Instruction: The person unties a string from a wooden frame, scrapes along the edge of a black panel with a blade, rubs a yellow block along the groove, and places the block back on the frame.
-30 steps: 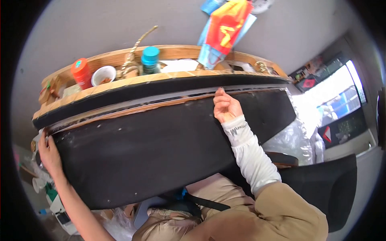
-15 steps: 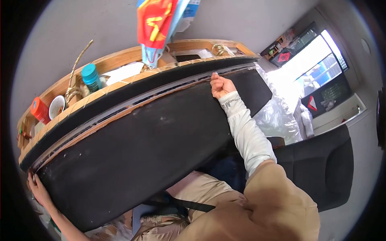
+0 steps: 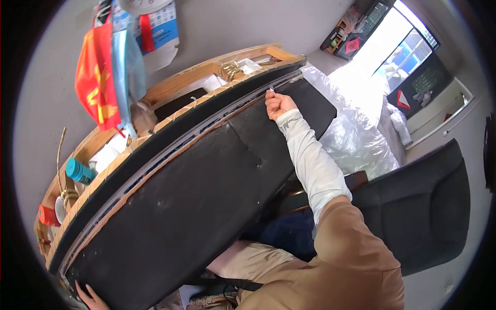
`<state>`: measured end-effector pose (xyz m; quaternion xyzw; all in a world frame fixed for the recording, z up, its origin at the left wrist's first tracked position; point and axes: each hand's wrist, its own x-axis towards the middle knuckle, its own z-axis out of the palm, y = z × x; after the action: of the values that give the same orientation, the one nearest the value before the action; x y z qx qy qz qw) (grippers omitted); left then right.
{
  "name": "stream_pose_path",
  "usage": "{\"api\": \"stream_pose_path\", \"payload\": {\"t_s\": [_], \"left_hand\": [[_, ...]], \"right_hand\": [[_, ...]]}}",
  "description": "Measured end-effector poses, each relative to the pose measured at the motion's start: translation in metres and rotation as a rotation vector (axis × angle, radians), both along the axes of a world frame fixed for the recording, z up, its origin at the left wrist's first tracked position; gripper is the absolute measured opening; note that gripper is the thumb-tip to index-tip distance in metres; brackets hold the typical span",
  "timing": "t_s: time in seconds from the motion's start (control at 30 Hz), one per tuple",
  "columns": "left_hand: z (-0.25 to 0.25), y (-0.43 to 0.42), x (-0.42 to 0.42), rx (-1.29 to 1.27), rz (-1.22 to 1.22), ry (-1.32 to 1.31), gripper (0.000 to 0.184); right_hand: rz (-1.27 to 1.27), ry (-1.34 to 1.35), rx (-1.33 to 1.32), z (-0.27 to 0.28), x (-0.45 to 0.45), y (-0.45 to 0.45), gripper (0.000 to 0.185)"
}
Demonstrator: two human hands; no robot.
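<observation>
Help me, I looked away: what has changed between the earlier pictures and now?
The right hand has moved along the top edge of the panel toward its right end, still pinched. The left hand has shifted slightly down from the panel's top left corner. The view has swung right. The blue bottle and red bottle stayed in the frame.

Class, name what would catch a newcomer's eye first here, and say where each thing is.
First, the bright red hanging with yellow marks, at upper left. Next, the long black panel slanting across the middle, the right hand by its upper edge. Finally, the glaring window at upper right.
</observation>
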<state>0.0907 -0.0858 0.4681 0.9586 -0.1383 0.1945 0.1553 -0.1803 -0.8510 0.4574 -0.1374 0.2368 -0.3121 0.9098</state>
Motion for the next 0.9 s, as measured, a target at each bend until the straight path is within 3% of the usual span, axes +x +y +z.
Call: {"api": "stream_pose_path", "payload": {"t_s": [0.47,0.67,0.9], "left_hand": [[-0.006,-0.007,-0.015,0.121,0.006,-0.058,0.045],[-0.004,-0.012,-0.018,0.143,0.025,-0.068,0.043],[-0.002,-0.015,-0.022,0.159,0.053,-0.067,0.043]], "right_hand": [[-0.181,0.015,-0.042,-0.010,-0.031,-0.093,0.017],[-0.001,0.107,-0.089,0.005,-0.037,-0.076,0.012],[0.030,0.328,-0.174,0.008,-0.028,-0.080,0.008]]}}
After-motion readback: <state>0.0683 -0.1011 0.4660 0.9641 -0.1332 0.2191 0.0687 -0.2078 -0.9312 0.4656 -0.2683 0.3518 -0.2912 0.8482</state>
